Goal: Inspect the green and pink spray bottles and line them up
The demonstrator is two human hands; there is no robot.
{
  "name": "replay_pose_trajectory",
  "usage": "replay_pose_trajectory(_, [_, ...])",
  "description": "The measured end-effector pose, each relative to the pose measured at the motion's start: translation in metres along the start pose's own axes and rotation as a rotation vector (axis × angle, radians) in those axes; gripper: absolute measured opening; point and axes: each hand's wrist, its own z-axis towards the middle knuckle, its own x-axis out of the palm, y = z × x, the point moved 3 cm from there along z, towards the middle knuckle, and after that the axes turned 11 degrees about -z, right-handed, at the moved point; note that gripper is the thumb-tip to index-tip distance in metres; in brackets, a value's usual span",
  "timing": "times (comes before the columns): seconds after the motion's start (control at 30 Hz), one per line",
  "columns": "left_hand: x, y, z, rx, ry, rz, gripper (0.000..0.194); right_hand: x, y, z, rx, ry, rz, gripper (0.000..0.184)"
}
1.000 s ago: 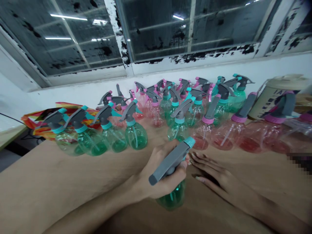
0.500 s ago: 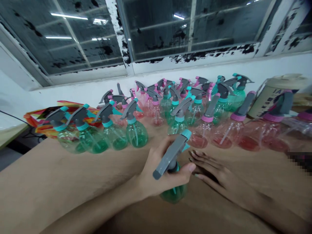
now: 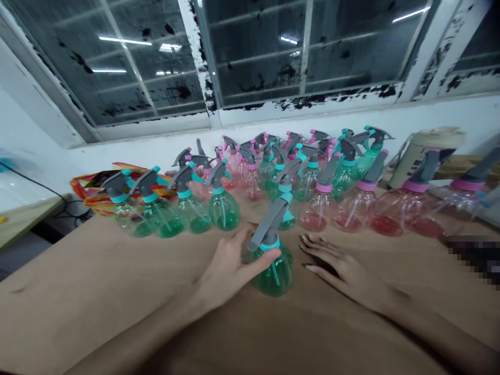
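A green spray bottle (image 3: 274,276) with a grey trigger head and turquoise collar stands on the table in front of me. My left hand (image 3: 236,263) is round its left side, thumb across the shoulder just below the collar, the other fingers partly hidden behind it. To the right of that bottle, my right hand (image 3: 344,265) lies on the tabletop, fingers stretched out and holding nothing. Straight behind the held bottle is another green spray bottle (image 3: 289,179), partly covered by it. A pink-collared bottle (image 3: 314,216) stands just beyond my right fingertips.
Green bottles (image 3: 224,211) line the left, pink ones (image 3: 385,221) the right, with several more behind toward the wall. A colourful bag (image 3: 89,203) lies at the back left, a beige jug (image 3: 424,151) at the back right. The wooden table (image 3: 117,291) runs beneath a window.
The held bottle has come down upright onto the table and shows more of its body. My left hand has shifted left and loosened from around its neck. My right hand stays flat.
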Motion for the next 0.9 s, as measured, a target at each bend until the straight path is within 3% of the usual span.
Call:
replay_pose_trajectory(0.13, [-0.017,0.011,0.006,-0.015,-0.074,0.162,0.033,-0.001,0.001,0.001,0.006,-0.037,0.016,0.045])
replay_pose_trajectory(0.3, [-0.029,0.032,0.036,-0.021,-0.122,0.228,0.035,0.000,0.000,0.001,0.004,-0.018,-0.004,0.046])
replay_pose_trajectory(0.53, [-0.029,0.046,0.076,-0.064,-0.130,0.284,0.029,0.001,0.000,0.001,0.014,-0.004,-0.007,0.048])
replay_pose_trajectory(0.9, [-0.027,0.055,0.102,-0.113,-0.165,0.319,0.030,0.003,-0.002,0.000,0.012,-0.006,-0.019,0.048])
